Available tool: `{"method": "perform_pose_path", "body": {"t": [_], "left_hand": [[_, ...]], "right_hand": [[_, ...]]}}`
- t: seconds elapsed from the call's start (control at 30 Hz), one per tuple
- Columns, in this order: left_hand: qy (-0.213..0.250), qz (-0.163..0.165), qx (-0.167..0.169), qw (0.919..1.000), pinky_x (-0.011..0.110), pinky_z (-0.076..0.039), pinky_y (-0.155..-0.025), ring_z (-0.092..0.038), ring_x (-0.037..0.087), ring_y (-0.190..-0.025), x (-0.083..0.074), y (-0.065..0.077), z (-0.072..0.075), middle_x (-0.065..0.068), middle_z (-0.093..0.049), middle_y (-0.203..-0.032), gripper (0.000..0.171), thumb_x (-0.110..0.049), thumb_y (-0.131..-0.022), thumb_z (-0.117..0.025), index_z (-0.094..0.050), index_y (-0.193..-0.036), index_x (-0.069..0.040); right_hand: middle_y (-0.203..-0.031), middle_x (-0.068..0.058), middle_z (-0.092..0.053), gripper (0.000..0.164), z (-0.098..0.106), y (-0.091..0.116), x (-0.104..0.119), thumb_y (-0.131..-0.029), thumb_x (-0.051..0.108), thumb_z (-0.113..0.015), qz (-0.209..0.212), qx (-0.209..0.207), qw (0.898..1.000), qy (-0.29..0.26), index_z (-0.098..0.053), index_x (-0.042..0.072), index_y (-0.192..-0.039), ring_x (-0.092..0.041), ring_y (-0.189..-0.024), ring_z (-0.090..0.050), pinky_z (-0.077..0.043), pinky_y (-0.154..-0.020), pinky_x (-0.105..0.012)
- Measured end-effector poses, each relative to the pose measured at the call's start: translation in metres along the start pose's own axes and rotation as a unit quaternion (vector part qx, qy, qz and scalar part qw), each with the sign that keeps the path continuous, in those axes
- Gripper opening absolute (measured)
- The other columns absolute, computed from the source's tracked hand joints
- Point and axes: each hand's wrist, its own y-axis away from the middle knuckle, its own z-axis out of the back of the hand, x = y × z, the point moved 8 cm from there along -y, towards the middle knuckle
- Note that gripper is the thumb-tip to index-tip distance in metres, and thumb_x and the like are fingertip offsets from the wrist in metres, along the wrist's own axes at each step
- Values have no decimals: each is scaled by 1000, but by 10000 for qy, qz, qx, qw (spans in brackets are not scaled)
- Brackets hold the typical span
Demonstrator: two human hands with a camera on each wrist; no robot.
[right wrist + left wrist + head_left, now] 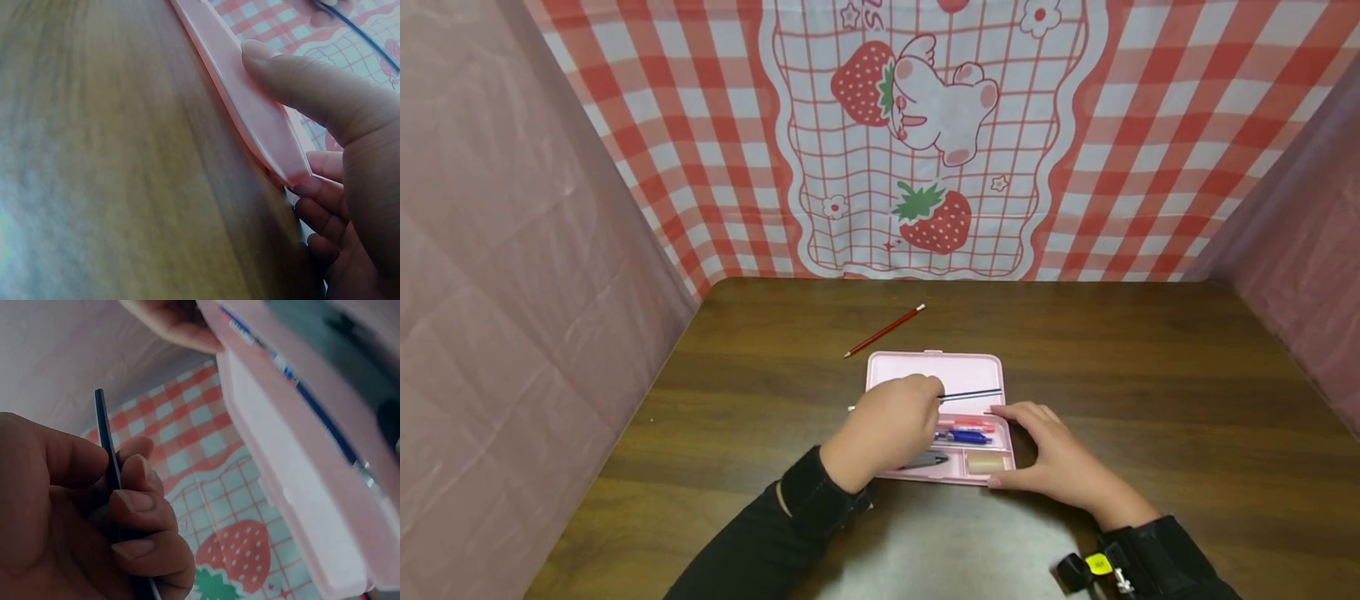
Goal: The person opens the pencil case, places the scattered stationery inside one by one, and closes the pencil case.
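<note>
My left hand [891, 421] is over the open pink pencil case [936, 364], its curled fingers pinching a slim dark blue pencil [102, 419]. In the head view the pencil sticks out to the right across the raised lid. My right hand [1052, 458] grips the right end of the case, thumb at the near edge [265, 125] and fingers at the far side. Inside the tray lie a blue pen [966, 437], a pinkish-red pen [973, 426], a grey pen-like item [928, 459] and a beige block [985, 462]. My left hand hides the tray's left part.
A red pencil [885, 332] with a white end lies on the wooden table [760, 367] behind the case. A red-and-white checked cloth [700, 125] with strawberries hangs behind the table. Pinkish curtains [512, 250] stand at both sides.
</note>
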Motion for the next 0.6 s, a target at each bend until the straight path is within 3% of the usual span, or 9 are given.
{"method": "perform_pose_path", "body": {"t": [0.13, 0.33, 0.6], "left_hand": [[-249, 36, 315, 9992, 35, -57, -76, -63, 15, -78, -5, -1, -13, 0, -67, -90, 15, -22, -100, -60, -69, -107, -12], [-397, 451, 496, 9970, 34, -53, -61, -63, 15, -74, -3, -3, -28, -1, -67, -87, 11, -20, -97, -66, -71, -104, -14], [-342, 456, 551, 9968, 36, -54, -68, -64, 17, -79, -3, -1, -40, -1, -68, -88, 14, -19, -97, -66, -75, -108, -18]], "right_hand": [[-130, -4, -60, 93, 1, 1, 2, -69, 59, -90, 50, -49, 10000, 10, -57, 10, -141, -29, -123, -49, -40, -102, -62], [-130, -6, -59, 93, 1, 1, 0, -69, 59, -91, 5, -32, 10000, 8, -57, 7, -139, -31, -124, -49, -40, -103, -61], [-130, -3, -59, 96, 1, 1, 0, -69, 60, -90, 78, -33, 10000, -3, -55, 11, -143, -28, -124, -49, -40, -103, -60]]}}
